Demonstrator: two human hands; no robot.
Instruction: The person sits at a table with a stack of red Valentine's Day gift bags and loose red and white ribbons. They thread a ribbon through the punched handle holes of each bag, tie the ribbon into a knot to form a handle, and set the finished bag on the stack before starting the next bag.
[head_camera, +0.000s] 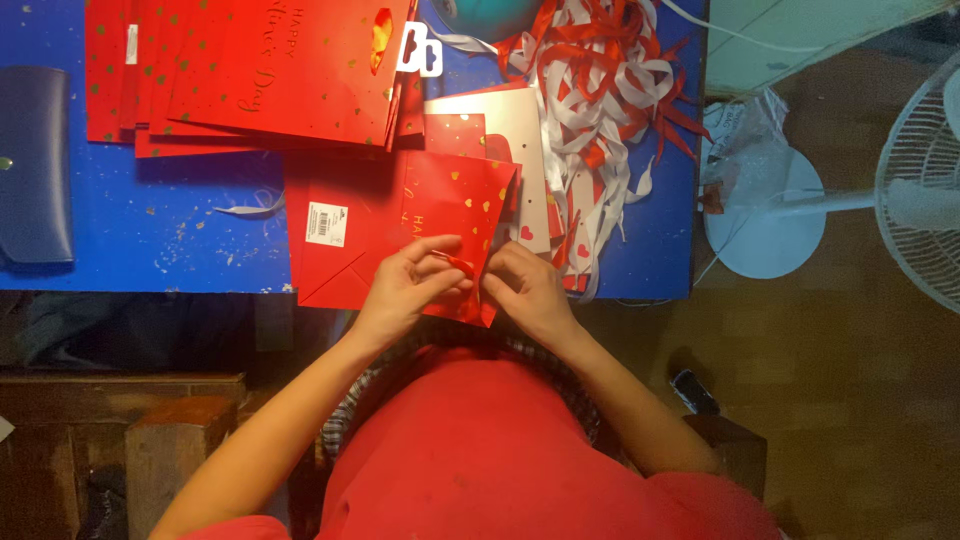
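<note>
The blue desk (150, 230) fills the upper picture. A stack of red bags (250, 70) lies along its far edge. A heap of red and white ribbons (610, 90) sprawls at the far right corner and runs down the right edge. A dark wallet (35, 165) sits at the left edge. One red bag (380, 225), flat, overhangs the near edge at mid-desk. The left hand (405, 285) and right hand (530, 290) are both closed, pinching that bag's near corner. A red ribbon (455, 263) shows between their fingertips.
</note>
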